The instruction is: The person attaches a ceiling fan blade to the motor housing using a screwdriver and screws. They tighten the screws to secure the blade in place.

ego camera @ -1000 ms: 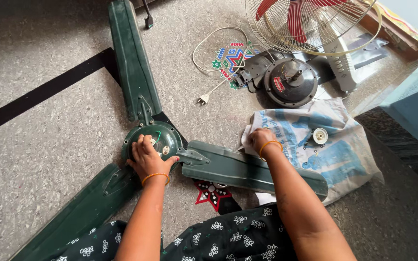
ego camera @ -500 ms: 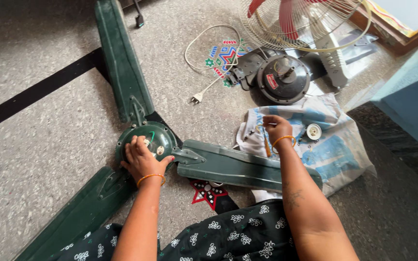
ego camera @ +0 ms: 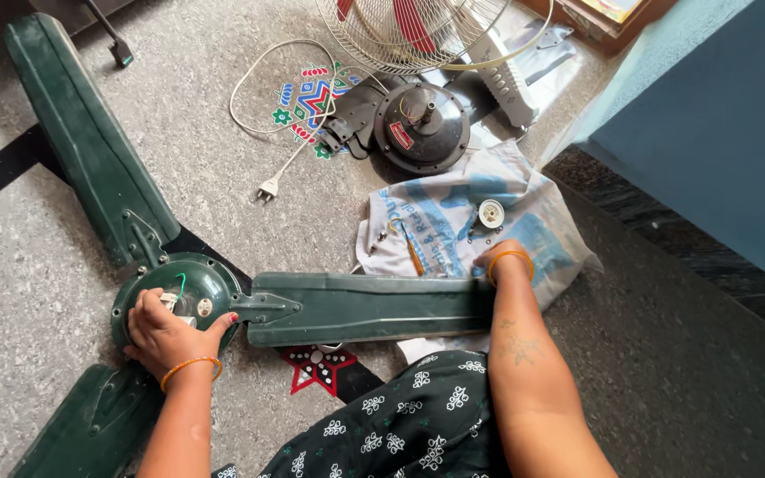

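Note:
A dark green ceiling fan lies on the speckled floor with its three blades spread out. My left hand (ego camera: 166,335) lies over the round motor hub (ego camera: 198,285), fingers curled on its rim. One blade (ego camera: 365,305) runs right from the hub. My right hand (ego camera: 498,262) is bent down at that blade's far end, over a white and blue sack (ego camera: 453,199); only the wrist with an orange bangle shows, the fingers are hidden. An orange-handled screwdriver (ego camera: 412,252) and a small white round part (ego camera: 490,213) lie on the sack.
A black table-fan motor (ego camera: 421,127), its wire grille (ego camera: 418,35) and a white cord with plug (ego camera: 267,188) lie beyond the sack. A blue wall or cabinet (ego camera: 719,133) stands at right. Two more blades (ego camera: 81,133) (ego camera: 90,425) reach left.
My right hand has drawn back from the screwdriver on the sack to the blade's end. The view has shifted. My left hand stays on the hub.

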